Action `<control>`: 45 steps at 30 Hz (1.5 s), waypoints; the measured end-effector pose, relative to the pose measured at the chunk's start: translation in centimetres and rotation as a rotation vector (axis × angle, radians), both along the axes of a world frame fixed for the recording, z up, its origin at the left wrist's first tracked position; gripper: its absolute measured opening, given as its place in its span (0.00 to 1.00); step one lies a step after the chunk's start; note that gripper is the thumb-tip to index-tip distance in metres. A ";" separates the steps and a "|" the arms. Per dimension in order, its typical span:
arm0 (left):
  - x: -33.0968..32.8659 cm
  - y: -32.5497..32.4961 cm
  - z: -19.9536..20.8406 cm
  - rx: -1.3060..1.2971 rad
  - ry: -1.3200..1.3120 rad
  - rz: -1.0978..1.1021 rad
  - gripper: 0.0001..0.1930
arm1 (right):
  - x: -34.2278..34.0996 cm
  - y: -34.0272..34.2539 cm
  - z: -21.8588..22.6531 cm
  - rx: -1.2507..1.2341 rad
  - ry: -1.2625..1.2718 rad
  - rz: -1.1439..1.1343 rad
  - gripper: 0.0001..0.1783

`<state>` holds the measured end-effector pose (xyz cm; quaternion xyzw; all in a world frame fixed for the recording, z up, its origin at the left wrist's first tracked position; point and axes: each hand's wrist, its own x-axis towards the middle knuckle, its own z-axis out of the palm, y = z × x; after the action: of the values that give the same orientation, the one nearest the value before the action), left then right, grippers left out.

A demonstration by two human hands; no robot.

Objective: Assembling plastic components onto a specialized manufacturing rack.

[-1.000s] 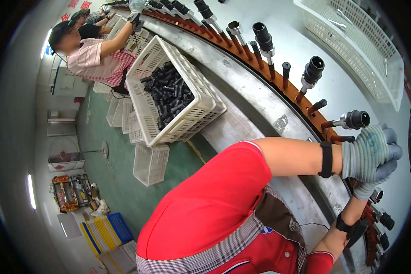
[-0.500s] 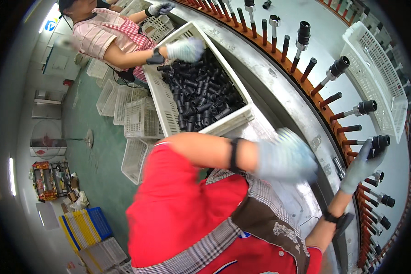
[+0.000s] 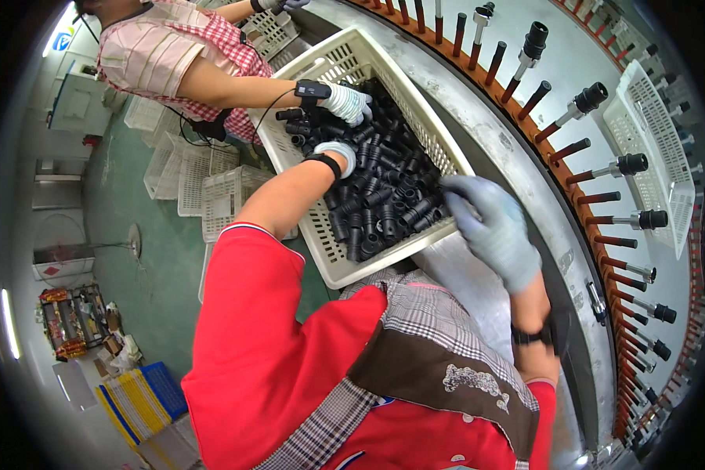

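A white plastic crate [image 3: 327,265] holds a heap of black ribbed pipe fittings [image 3: 384,196]. My left hand [image 3: 338,157], in a pale glove, reaches down into the heap; its fingers are hidden among the fittings. Above the crate's right rim hangs my right hand [image 3: 496,231], gloved in grey, its fingers stretched out and apart with nothing seen between them. A co-worker's gloved hand [image 3: 348,104] is in the same crate, just beyond my left hand.
A curved conveyor to the right carries rows of upright rods; some bear metal holders topped by black fittings [image 3: 633,164]. Behind them leans a white perforated basket [image 3: 646,149]. Stacked white crates [image 3: 227,200] stand on the green floor at left, beside the co-worker [image 3: 172,63].
My left hand has swung from above the bench into the crate. My right hand has left a black fitting on the conveyor and moved left to the crate's rim. The co-worker's hand is lower among the fittings.
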<state>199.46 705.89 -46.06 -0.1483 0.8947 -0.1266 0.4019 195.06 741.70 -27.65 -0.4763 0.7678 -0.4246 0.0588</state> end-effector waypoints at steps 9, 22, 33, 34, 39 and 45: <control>-2.0 10.5 8.7 0.474 0.348 -0.056 0.19 | 0.7 -11.3 -16.4 0.988 0.204 0.653 0.15; 7.6 28.2 19.8 1.963 1.176 0.714 0.14 | 5.3 8.9 -3.5 0.217 -0.260 0.032 0.26; 7.0 59.2 23.1 1.993 0.412 0.544 0.12 | 22.0 52.3 1.6 0.208 -0.751 -0.504 0.16; 6.4 63.2 22.9 2.005 0.332 0.490 0.12 | 23.7 53.8 1.1 0.079 -0.881 -0.539 0.14; 3.7 83.5 22.6 2.223 0.174 0.298 0.10 | 28.3 58.5 -4.8 -0.711 -0.978 -0.696 0.06; -2.1 100.4 21.6 2.598 0.572 0.009 0.07 | 31.2 65.2 -4.0 -1.399 -1.150 -0.909 0.13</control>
<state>197.31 806.25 -24.48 0.3165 0.4170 0.8506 0.0502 226.23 806.94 -31.67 0.2104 0.3103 -0.9262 -0.0397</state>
